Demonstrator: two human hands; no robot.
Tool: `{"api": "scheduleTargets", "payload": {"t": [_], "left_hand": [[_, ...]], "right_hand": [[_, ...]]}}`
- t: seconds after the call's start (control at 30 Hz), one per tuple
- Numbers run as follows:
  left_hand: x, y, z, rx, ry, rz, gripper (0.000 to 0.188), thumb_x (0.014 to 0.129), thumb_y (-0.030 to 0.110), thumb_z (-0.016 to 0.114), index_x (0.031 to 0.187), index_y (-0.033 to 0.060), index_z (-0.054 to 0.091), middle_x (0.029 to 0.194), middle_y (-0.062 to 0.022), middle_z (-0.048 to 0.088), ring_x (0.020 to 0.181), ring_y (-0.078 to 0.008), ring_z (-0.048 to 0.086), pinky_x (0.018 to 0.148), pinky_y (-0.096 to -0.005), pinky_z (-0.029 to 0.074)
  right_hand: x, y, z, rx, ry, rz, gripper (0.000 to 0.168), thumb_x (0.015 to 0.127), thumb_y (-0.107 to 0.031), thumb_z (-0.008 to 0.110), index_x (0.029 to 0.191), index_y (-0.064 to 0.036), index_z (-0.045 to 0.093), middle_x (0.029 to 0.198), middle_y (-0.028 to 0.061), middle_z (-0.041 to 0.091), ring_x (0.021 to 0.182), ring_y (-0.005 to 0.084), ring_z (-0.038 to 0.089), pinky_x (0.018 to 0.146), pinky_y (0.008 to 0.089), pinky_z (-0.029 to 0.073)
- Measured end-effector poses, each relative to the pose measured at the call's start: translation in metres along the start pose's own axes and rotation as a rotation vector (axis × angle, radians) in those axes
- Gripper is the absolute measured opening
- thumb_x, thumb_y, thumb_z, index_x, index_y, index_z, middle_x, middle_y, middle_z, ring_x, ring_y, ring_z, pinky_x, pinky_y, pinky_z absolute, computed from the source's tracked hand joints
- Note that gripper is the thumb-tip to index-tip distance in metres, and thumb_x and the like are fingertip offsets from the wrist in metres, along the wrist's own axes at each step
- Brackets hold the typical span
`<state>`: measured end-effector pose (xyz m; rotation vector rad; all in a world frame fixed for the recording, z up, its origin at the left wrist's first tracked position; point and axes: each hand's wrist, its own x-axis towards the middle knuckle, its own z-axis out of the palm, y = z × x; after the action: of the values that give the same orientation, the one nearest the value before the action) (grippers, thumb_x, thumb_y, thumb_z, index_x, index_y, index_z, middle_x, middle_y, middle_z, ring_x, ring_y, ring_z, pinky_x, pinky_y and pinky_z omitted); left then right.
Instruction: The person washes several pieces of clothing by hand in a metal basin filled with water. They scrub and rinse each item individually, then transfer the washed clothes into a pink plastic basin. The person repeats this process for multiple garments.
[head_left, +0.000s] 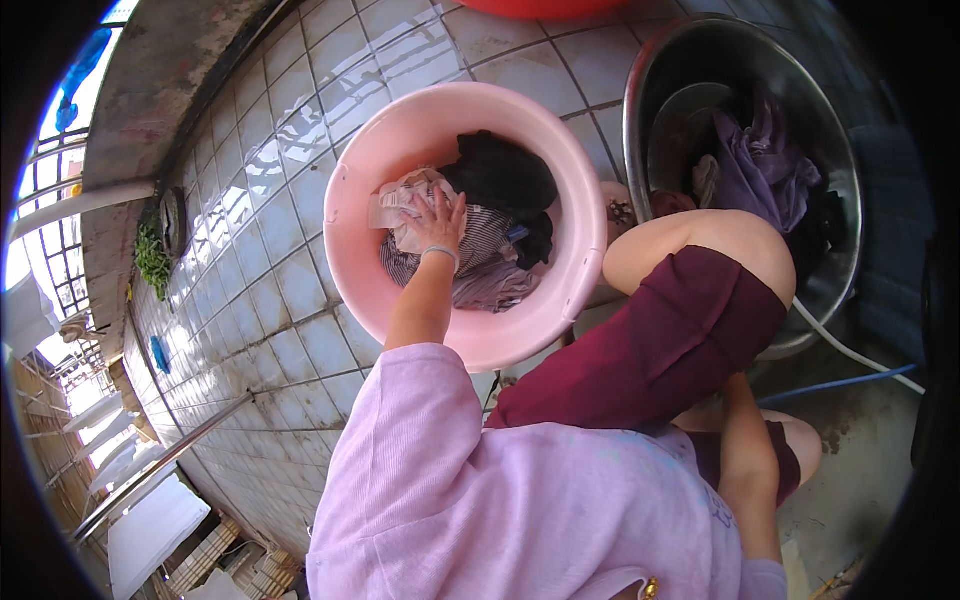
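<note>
My left hand (436, 221), palm down with fingers spread, rests on a pale pink garment (411, 196) inside a pink plastic basin (469, 349). A light band circles that wrist. Beneath and beside the hand lies a dark-and-white striped garment (484, 236). Black clothing (504, 174) is bunched on the far side, and a greyish-mauve garment (495, 286) lies on the near side. My right forearm (750, 457) runs down to my bent leg; the right hand is hidden behind the thigh.
Right of the pink basin stands a large metal basin (634, 127) holding purple clothing (757, 169) and darker cloth. A white hose (821, 330) and a blue hose (832, 382) pass near it. A red basin (544, 6) shows at the top; green leaves (152, 259) lie by the left wall.
</note>
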<state>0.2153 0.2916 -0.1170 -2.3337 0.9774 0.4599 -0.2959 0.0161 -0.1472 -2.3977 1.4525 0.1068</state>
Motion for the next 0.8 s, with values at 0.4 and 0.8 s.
{"api": "scheduleTargets", "payload": {"t": [0.4, 0.8], "left_hand": [[-0.014, -0.023, -0.025, -0.371, 0.070, 0.080, 0.034, 0.060, 0.015, 0.064, 0.092, 0.0090, 0.054, 0.088, -0.0144, 0.062, 0.091, -0.0310, 0.057, 0.080, -0.0402, 0.042], [-0.145, -0.076, -0.109, -2.128, 0.312, -0.190, 0.052, 0.062, -0.001, 0.055, 0.112, -0.0051, 0.045, 0.100, -0.0154, 0.056, 0.089, -0.0281, 0.056, 0.081, -0.0370, 0.046]], "right_hand": [[-0.010, -0.023, -0.009, 0.418, -0.042, 0.240, 0.035, 0.078, -0.031, 0.049, 0.100, -0.004, 0.055, 0.099, 0.0157, 0.058, 0.095, 0.0334, 0.054, 0.080, 0.0407, 0.043], [0.003, -0.081, -0.056, -0.148, 0.052, 0.060, 0.025, 0.074, -0.022, 0.044, 0.066, -0.005, 0.060, 0.075, 0.0131, 0.061, 0.074, 0.0306, 0.058, 0.066, 0.0431, 0.047]]}}
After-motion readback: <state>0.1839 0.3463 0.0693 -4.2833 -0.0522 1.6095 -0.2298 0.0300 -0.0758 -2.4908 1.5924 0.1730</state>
